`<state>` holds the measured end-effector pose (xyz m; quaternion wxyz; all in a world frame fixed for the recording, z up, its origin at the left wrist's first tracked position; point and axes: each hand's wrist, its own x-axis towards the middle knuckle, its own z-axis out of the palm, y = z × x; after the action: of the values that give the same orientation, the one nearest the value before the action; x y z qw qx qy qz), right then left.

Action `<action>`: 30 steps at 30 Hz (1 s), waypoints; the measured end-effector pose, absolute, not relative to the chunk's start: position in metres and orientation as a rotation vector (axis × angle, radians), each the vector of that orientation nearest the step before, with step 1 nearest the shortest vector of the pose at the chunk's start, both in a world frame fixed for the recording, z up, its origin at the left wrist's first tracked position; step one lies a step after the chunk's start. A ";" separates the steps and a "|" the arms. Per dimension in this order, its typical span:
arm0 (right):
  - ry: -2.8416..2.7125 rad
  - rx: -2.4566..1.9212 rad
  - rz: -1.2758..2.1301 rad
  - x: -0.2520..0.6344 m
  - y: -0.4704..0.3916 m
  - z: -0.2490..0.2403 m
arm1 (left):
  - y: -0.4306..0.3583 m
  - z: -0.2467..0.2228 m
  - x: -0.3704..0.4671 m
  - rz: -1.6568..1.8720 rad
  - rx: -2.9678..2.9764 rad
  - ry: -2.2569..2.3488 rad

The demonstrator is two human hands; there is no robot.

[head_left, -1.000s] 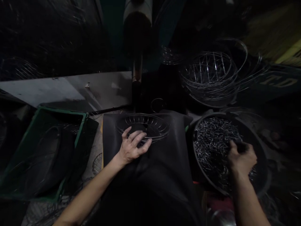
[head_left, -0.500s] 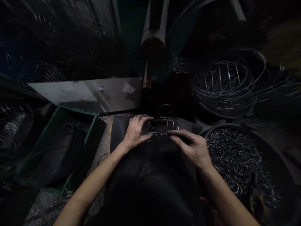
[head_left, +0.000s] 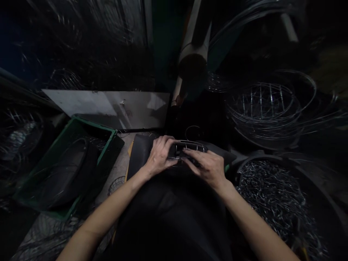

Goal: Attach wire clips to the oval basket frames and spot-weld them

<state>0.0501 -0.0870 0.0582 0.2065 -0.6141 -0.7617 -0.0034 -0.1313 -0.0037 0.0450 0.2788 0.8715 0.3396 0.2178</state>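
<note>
A curved wire frame (head_left: 199,146) with short cross bars lies over dark cloth at the centre. My left hand (head_left: 161,154) grips its left end, fingers over the top and thumb below. My right hand (head_left: 208,165) is at the frame's near side, thumb and forefinger close together by the wire. What those fingertips hold, if anything, is too dark and small to make out.
To the left stands a green crate (head_left: 108,143) with a dark curved piece inside. At right, a round tub (head_left: 272,192) holds many small metal pieces. Behind it are wire baskets (head_left: 261,101). A pale board (head_left: 108,108) and a thick pipe (head_left: 194,43) are farther back.
My right hand has moved left along the wire frame, closer to my left hand. My left hand keeps its grip. The whole view has shifted slightly.
</note>
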 end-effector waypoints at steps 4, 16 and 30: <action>-1.823 -1.719 0.208 0.035 -0.093 0.049 | -0.007 0.039 -0.135 0.669 2.372 0.899; -1.280 -1.769 0.074 -0.020 -0.104 0.045 | -0.013 0.037 -0.144 0.790 2.401 0.846; -1.244 -1.681 0.183 -0.013 -0.104 0.086 | -0.017 0.039 -0.138 0.974 2.196 0.785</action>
<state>-0.0129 -0.1039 0.0863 0.4980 -0.6944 -0.5140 0.0755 -0.1380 -0.0168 0.0391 0.3024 0.8282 0.2961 0.3673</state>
